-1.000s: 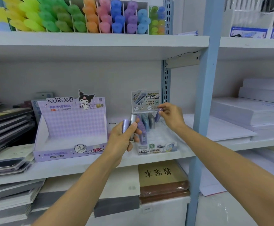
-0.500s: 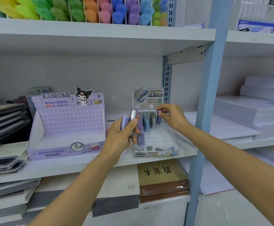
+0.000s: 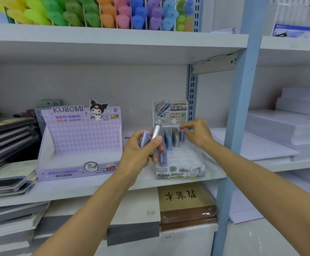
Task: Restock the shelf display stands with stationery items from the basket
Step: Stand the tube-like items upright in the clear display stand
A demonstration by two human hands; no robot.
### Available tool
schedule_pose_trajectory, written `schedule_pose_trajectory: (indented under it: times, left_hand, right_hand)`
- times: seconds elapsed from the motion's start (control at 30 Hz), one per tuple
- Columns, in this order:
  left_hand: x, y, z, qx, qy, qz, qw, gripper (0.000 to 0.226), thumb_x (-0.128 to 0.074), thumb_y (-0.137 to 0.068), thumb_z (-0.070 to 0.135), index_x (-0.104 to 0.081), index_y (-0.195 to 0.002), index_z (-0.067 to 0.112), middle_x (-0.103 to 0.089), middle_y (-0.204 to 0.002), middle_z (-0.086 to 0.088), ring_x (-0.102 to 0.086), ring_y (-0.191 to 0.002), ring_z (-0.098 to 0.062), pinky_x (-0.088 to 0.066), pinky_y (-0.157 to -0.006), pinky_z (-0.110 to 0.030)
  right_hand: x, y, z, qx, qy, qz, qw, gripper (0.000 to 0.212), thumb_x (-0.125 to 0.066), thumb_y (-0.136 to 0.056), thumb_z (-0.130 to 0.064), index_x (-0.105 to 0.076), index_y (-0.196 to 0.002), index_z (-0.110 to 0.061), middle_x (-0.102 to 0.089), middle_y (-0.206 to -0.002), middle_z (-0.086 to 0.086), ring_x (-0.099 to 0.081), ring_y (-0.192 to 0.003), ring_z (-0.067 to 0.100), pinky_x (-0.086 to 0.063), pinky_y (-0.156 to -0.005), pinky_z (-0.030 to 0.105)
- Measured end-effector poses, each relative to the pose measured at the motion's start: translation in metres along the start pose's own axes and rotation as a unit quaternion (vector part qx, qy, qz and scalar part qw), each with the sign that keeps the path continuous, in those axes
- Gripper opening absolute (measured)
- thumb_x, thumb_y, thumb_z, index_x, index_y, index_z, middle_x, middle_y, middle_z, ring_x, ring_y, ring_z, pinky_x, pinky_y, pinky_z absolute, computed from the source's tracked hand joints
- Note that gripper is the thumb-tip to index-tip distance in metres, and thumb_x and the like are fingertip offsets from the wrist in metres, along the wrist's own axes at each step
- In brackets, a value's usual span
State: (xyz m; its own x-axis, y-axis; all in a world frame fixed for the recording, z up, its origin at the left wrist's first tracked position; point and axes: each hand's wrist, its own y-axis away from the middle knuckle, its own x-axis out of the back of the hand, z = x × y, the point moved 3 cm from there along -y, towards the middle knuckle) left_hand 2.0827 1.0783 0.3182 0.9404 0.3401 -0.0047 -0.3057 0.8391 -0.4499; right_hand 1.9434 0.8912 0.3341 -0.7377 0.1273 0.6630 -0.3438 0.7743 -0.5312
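Left grip is clenched round 2 lead tubes, a lilac tube and a silver tube, both poking out toward 12 o'clock. Right grip, at 3 o'clock from it, pinches the cap of a purple tube standing in the back row of the display stand, beside a blue tube and a grey tube. At 9 o'clock on the same shelf sits the Kuromi box.

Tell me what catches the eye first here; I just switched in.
Centre frame, the left hand grips two tubes, one purple, one silver, in front of the small display stand on the middle shelf. The right hand pinches a purple tube at the stand's back right. Bright highlighters line the top shelf.
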Motion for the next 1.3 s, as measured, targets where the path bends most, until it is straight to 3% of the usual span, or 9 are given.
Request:
schedule_pose_trajectory:
  times: [0.1, 0.2, 0.3, 0.47, 0.67, 0.8, 1.0, 1.13, 1.3]
  left_hand:
    - [0.0, 0.003, 0.004, 0.0, 0.001, -0.005, 1.0, 0.027, -0.065, -0.09, 0.024, -0.057, -0.109, 0.007, -0.072, -0.077, -0.007, -0.05, -0.047, -0.012, -0.033, -0.039, -0.016]
    - [-0.002, 0.004, 0.008, -0.004, 0.0, 0.0, 1.0, 0.026, -0.067, -0.089, 0.022, -0.057, -0.108, 0.007, -0.072, -0.076, -0.007, -0.051, -0.048, -0.012, -0.035, -0.039, -0.015]
    - [-0.006, 0.006, 0.013, -0.004, -0.007, 0.006, 1.0, 0.028, -0.068, -0.088, 0.016, -0.056, -0.109, 0.002, -0.07, -0.078, -0.012, -0.054, -0.046, -0.007, -0.038, -0.041, -0.014]
    - [-0.016, 0.013, 0.023, -0.023, -0.057, -0.028, 0.998, 0.02, -0.069, -0.088, 0.014, -0.06, -0.105, 0.009, -0.071, -0.071, 0.0, -0.059, -0.048, -0.002, -0.039, -0.041, -0.01]
    - [-0.011, 0.019, 0.026, 0.014, -0.106, -0.05, 0.993, 0.018, -0.066, -0.091, 0.017, -0.061, -0.107, 0.01, -0.073, -0.076, -0.006, -0.06, -0.053, -0.01, -0.042, -0.046, -0.016]
    - [-0.005, 0.019, 0.023, 0.074, -0.052, -0.005, 0.996, 0.006, -0.051, -0.099, 0.014, -0.054, -0.104, 0.013, -0.068, -0.072, -0.004, -0.059, -0.055, -0.013, -0.049, -0.054, -0.024]
    - [-0.014, 0.018, 0.032, 0.068, 0.143, 0.024, 0.987, 0.006, -0.054, -0.097, 0.013, -0.056, -0.091, 0.013, -0.035, -0.052, 0.009, -0.033, -0.044, -0.008, -0.033, -0.043, -0.018]
    - [-0.017, 0.019, 0.039, 0.01, 0.146, 0.058, 0.988, 0.007, -0.061, -0.092, 0.011, -0.065, -0.098, 0.013, -0.04, -0.05, 0.01, -0.035, -0.043, -0.006, -0.035, -0.043, -0.017]
    - [-0.026, 0.024, 0.041, -0.007, 0.114, 0.048, 0.992, 0.007, -0.065, -0.09, 0.013, -0.06, -0.086, 0.014, -0.042, -0.049, 0.009, -0.037, -0.046, -0.008, -0.036, -0.051, -0.022]
  right_hand:
    - [0.014, 0.011, -0.017, 0.053, -0.048, 0.054, 0.996, 0.023, -0.058, -0.095, -0.017, -0.069, -0.115, -0.013, -0.056, -0.121, 0.01, -0.047, -0.119, 0.023, -0.038, -0.105, 0.037]
    - [0.028, 0.029, -0.047, 0.113, -0.212, 0.062, 0.969, 0.019, -0.058, -0.095, -0.019, -0.07, -0.109, -0.015, -0.063, -0.111, 0.002, -0.058, -0.101, 0.012, -0.048, -0.086, 0.028]
    - [0.037, 0.046, -0.077, 0.165, -0.285, -0.015, 0.944, 0.015, -0.062, -0.093, -0.029, -0.072, -0.104, -0.025, -0.062, -0.113, -0.003, -0.06, -0.102, 0.006, -0.051, -0.087, 0.025]
    - [0.038, 0.063, -0.1, 0.205, -0.232, -0.175, 0.935, 0.011, -0.073, -0.083, -0.033, -0.072, -0.095, -0.034, -0.051, -0.126, -0.008, -0.05, -0.118, 0.005, -0.046, -0.091, 0.027]
    - [0.052, 0.069, -0.089, 0.158, -0.318, -0.136, 0.925, 0.008, -0.068, -0.088, -0.021, -0.071, -0.095, -0.023, -0.063, -0.107, -0.001, -0.062, -0.098, 0.01, -0.052, -0.086, 0.026]
    - [0.064, 0.069, -0.076, 0.081, -0.449, -0.083, 0.886, 0.009, -0.063, -0.091, -0.012, -0.066, -0.1, -0.01, -0.067, -0.087, 0.006, -0.064, -0.074, 0.012, -0.051, -0.072, 0.022]
    - [0.06, 0.085, -0.065, 0.046, -0.538, -0.09, 0.837, 0.012, -0.06, -0.092, -0.004, -0.061, -0.103, -0.004, -0.073, -0.092, 0.009, -0.071, -0.084, 0.019, -0.057, -0.078, 0.025]
    - [0.05, 0.101, -0.062, 0.017, -0.566, -0.135, 0.813, 0.012, -0.061, -0.089, -0.004, -0.059, -0.101, -0.003, -0.073, -0.093, 0.013, -0.072, -0.085, 0.023, -0.058, -0.076, 0.025]
    - [0.05, 0.11, -0.062, 0.003, -0.601, -0.128, 0.789, 0.01, -0.059, -0.09, -0.002, -0.057, -0.1, -0.003, -0.071, -0.1, 0.019, -0.072, -0.088, 0.025, -0.058, -0.08, 0.027]
